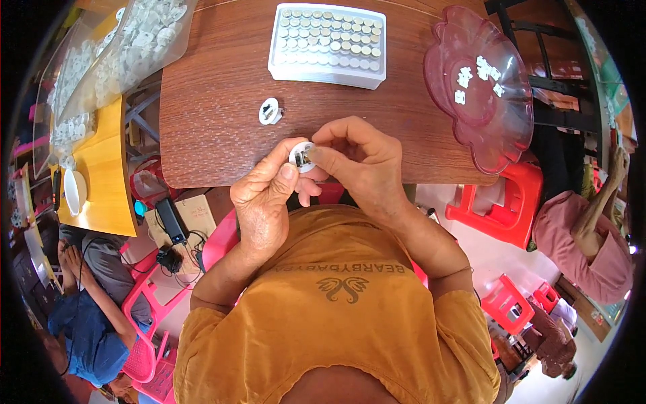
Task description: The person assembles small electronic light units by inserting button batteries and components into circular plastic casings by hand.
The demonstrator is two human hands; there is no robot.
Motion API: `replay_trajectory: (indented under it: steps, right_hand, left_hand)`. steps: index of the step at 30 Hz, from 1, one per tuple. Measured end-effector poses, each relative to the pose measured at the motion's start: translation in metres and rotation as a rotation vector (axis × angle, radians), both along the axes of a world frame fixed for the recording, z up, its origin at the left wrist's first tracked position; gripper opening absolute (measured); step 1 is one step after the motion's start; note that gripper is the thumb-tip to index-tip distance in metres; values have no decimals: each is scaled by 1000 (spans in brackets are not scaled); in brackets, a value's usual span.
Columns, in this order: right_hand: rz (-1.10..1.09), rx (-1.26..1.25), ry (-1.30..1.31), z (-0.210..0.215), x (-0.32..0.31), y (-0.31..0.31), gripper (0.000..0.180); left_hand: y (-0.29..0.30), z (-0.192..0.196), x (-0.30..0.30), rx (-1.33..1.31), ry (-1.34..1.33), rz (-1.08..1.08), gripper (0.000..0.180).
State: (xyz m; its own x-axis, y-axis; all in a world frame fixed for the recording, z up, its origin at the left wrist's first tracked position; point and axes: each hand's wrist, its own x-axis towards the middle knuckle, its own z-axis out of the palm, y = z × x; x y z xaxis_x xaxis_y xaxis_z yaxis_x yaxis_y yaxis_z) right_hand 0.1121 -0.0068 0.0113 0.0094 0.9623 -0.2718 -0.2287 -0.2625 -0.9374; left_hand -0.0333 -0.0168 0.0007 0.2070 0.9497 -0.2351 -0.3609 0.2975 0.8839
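My left hand [264, 192] pinches a small round white plastic part [296, 157] just off the table's near edge. Dark and metallic bits show in the opening on its face. The thumb of my right hand [367, 158] presses on that part from the right, its forefinger bent close to the rim; any tiny piece between those fingertips is hidden. A similar round white part [270, 111] lies tilted on the brown wooden table [208, 128], a little beyond my left hand.
A white tray [330, 76] of small round metal-topped pieces in rows stands far centre. To the right, a pink scalloped dish [449, 87] holds several white plastic bits. Bags of white parts [145, 40] and a white bowl [75, 192] occupy the yellow table [111, 195] at left. People sit nearby.
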Motion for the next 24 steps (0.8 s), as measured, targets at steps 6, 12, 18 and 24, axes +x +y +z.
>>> replay_trajectory:
  steps: [6, 12, 18, 24]
  right_hand:
    - [19, 516, -636, -12, -1, -1, 11]
    - [16, 493, -592, -20, -4, 1, 11]
    - [-22, 241, -267, -20, -6, -2, 11]
    - [34, 22, 11, -11, -4, 4, 11]
  left_hand:
    - [2, 3, 3, -31, -23, 63, 30]
    - [2, 2, 2, -86, -53, 66, 30]
    - [7, 1, -1, -157, -96, 24, 32]
    - [3, 1, -1, -71, -18, 42, 32]
